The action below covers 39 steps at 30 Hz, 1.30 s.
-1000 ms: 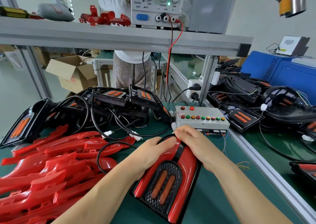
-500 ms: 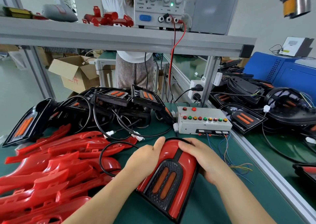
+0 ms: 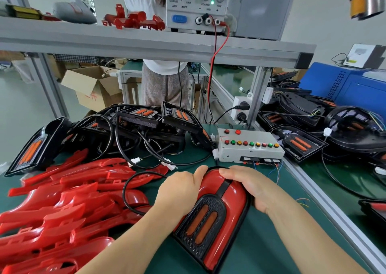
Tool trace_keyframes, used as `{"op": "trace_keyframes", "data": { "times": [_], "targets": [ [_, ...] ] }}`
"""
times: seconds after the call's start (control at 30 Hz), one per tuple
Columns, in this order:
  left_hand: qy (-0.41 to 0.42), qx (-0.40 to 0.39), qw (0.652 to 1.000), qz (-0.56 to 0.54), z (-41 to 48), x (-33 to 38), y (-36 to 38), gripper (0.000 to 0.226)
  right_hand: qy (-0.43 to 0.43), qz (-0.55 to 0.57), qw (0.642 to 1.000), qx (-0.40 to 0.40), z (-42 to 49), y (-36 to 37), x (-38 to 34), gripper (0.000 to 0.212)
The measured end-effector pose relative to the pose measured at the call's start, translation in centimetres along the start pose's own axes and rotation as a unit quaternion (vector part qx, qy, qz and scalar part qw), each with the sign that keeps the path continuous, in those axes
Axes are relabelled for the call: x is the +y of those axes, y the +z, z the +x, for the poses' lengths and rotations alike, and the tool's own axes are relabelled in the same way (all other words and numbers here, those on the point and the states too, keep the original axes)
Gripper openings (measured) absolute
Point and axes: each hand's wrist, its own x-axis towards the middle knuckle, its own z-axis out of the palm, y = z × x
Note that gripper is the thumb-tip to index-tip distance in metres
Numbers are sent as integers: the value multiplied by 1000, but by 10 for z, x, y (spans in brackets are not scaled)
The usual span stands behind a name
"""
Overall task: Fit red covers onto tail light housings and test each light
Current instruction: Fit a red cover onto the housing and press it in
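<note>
**A:** Where is the piece at this moment?

**B:** The glossy red plastic cover [image 3: 228,192] sits on the black plastic tail light housing [image 3: 201,250], the one with two orange lens strips. The unit lies flat on the green desk [image 3: 263,244], near the person, with its round end to the far side.

**A:** And the hands?

**B:** The left hand [image 3: 179,192] is curled over the left edge of the cover, with the thumb on the round far end. The right hand [image 3: 250,187] is bent round the right far rim. Both are clamped on the cover and, I think, they press it down into the housing.

**A:** How will it handle?

**B:** I judge it is light and stiff, a thin shell. The surface is shiny, so it can slip under the fingers. The small clips may crack if it is pushed crooked. It is better to hold the outer rims, as now, and not the orange strips.

**A:** Anything in the way?

**B:** A thin black cable [image 3: 129,190] makes a loop just left of the unit and may catch. A pile of loose red covers [image 3: 62,202] lies at the near left.

**A:** And the test?

**B:** The grey test box with coloured buttons [image 3: 248,150] stands just beyond the round end. I cannot tell if the unit is plugged in.
</note>
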Motion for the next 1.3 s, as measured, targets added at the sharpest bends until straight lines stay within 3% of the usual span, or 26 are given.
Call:
{"op": "trace_keyframes", "data": {
  "times": [0.2,0.3,0.43,0.5,0.6,0.77,0.93,1.07,1.2,1.3],
  "targets": [
    [-39,-41,996,-65,-4,1,0,73,-1,53,998,32,-6,1,8,23],
    [-53,-19,998,-39,-6,7,4,76,-2,46,998,38,-12,-2,12,32],
    [-38,3,999,2,1,15,6,77,9,-131,991,35,-13,-14,-2,38],
    [-12,20,1000,13,4,23,5,71,-43,-275,958,68,-4,-10,-14,51],
    [14,49,998,26,5,31,7,53,-104,-473,869,101,17,12,-19,46],
    [7,60,998,37,7,27,10,43,-121,-550,821,97,39,21,-11,44],
    [21,60,997,35,10,29,10,45,-151,-555,810,115,38,19,-10,43],
    [27,42,999,6,8,23,6,59,-154,-555,807,132,31,18,-11,44],
    [40,0,999,-9,6,18,-1,60,-140,-508,833,168,22,21,-13,43],
    [33,31,999,24,4,26,2,48,-96,-475,869,97,20,13,-20,41]
  ]
}}
